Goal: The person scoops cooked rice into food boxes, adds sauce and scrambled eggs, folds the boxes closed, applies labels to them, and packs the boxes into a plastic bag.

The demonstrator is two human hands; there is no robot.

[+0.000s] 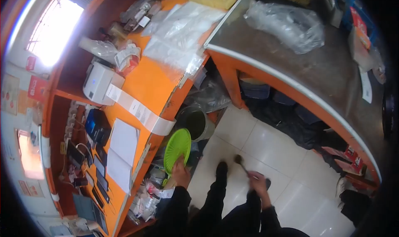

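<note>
My left hand grips the lower edge of a bright green, round, ribbed plastic dish, which is tilted nearly on edge beside the orange counter. Lower right of it, my right hand is closed around the handle of a small brush with a dark head. The brush points up and left over the floor, near my shoes. A dark bucket stands just behind the green dish.
The orange counter carries a white printer with a long paper strip, an open notebook, several phones and plastic bags. A brown-topped table curves round the right. Clutter fills the shelf under the counter. Another person's dark-clothed leg shows lower right.
</note>
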